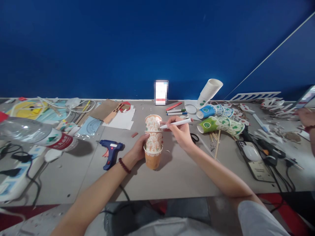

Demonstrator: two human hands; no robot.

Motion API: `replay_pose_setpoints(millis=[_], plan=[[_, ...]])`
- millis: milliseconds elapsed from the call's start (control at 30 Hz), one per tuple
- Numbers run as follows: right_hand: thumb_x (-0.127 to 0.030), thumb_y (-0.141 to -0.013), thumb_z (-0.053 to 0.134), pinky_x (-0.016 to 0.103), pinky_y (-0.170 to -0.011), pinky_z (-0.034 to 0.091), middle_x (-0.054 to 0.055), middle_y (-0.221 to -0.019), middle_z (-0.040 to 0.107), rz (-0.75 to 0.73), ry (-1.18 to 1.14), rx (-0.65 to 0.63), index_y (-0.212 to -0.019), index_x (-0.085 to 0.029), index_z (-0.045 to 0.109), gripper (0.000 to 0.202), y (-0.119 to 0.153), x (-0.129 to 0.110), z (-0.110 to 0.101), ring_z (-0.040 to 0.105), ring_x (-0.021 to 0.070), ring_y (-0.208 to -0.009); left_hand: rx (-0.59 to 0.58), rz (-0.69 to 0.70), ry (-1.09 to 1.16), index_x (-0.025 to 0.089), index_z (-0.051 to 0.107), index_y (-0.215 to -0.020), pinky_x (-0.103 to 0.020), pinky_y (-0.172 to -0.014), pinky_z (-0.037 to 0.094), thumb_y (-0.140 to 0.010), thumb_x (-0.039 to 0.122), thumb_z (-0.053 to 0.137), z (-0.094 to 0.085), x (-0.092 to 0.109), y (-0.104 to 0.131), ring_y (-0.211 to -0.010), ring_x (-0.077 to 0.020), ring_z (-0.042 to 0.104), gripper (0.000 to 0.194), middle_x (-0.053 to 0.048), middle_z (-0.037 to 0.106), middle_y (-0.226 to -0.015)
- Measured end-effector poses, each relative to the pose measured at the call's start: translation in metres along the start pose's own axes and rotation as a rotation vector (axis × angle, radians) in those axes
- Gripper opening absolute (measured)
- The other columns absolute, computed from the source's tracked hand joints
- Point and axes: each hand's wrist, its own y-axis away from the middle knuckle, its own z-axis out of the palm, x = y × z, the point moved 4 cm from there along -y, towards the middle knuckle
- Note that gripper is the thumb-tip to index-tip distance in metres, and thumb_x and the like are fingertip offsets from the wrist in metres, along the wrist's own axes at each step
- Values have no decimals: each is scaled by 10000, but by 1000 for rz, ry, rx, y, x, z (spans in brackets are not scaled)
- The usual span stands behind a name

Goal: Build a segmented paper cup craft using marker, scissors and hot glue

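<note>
A column of joined paper cups [154, 142], orange and white with a drawn scale-like pattern, stands in front of me on the grey table. My left hand [139, 147] grips its left side near the middle. In my right hand [180, 132] is a white marker [180, 122] with a red end, its tip at the upper right side of the cups. A blue glue gun [110, 151] lies left of my left hand. Behind my right hand are several markers [176, 110].
A water bottle [41, 134] lies at the left beside a power strip [22, 170]. A lit phone [161, 92] leans on the blue wall. Stacked white cups [210, 92], green cups [220, 125] and another phone [257, 160] are on the right. Another person's hand [306, 117] shows far right.
</note>
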Motion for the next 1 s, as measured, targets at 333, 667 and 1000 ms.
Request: replay_pose_setpoints(millis=[333,667,1000], plan=[[-324,-761,659,278,-660,564,-19,-678,620,17,-13,17,-727,-213,565,149,-1,1,-1,721,214,-863,-10,-19,30,75,693,-1023,-387,-827,531,-695,428,699,3,1,1,-839,-273,706,482,-152,747,-924],[-323,-777,652,272,-675,565,-10,-720,640,11,11,23,-742,-213,567,144,0,1,-1,719,209,-889,4,-19,38,88,695,-1044,-384,-820,531,-685,420,715,3,1,1,-841,-266,705,490,-148,743,-970],[-312,-764,650,286,-691,556,-15,-686,613,3,12,-3,-711,-216,576,132,0,0,0,708,216,-898,-22,7,17,82,691,-1033,-372,-795,542,-694,419,707,5,2,0,-823,-264,709,479,-147,745,-946]])
